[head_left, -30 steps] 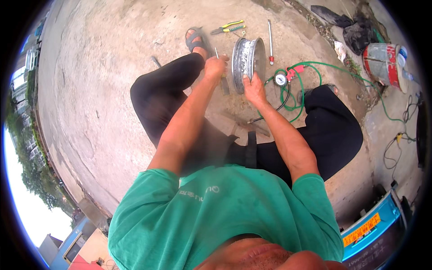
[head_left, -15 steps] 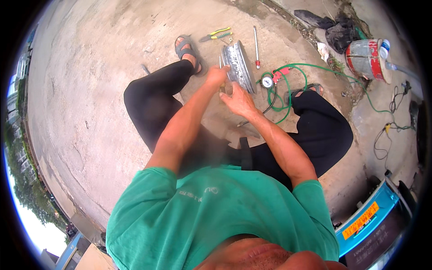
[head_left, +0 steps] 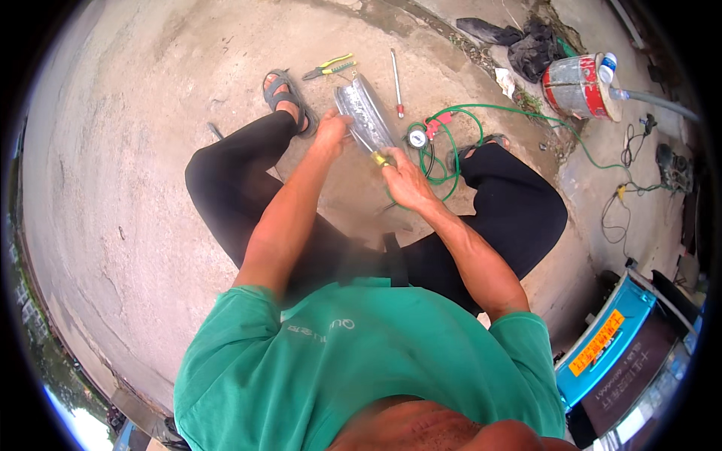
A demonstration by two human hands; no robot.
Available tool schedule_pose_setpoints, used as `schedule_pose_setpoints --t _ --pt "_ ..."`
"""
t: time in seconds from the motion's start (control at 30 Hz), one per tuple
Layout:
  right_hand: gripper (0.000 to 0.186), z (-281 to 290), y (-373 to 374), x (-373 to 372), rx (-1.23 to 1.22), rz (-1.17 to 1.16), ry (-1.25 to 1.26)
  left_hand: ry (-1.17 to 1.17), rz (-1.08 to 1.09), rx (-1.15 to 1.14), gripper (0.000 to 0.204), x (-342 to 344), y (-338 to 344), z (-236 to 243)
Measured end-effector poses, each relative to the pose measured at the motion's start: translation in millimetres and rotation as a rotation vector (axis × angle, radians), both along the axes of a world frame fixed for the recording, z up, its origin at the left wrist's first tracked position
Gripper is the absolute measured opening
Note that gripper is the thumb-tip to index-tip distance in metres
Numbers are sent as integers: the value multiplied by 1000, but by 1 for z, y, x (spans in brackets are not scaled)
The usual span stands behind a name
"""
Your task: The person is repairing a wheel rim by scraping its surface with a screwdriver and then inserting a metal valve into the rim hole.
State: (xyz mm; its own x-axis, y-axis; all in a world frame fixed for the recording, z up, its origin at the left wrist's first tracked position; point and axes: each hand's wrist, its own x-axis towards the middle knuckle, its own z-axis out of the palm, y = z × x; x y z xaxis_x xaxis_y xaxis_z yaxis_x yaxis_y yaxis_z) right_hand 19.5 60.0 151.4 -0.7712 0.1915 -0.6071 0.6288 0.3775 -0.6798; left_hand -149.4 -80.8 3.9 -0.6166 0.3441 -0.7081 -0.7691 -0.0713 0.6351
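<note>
Wheel rim [head_left: 364,110] edge-on, broad concrete [head_left: 150,135] leftward

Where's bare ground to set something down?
Broad concrete lies bare left of the left knee; a smaller patch sits between the red-tipped rod and white scrap. Crowded: left hand and right hand at the wheel rim, and rightward, green hose and gauge.

Scuffed metal wheel rim [head_left: 367,113], rough concrete [head_left: 150,135]; matt cloth trousers [head_left: 519,207]

Dark cloth [head_left: 532,54] near a red-and-grey drum [head_left: 573,86]
</note>
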Motion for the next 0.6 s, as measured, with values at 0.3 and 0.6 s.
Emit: schedule_pose_setpoints --t 0.3,0.6 --pt "53 -7 -20 14 -8 -84 124 -100 313 210 65 -8 -10 -35" --pt "45 -38 -28 11 64 -50 207 -157 306 260 76 0 5 -54"
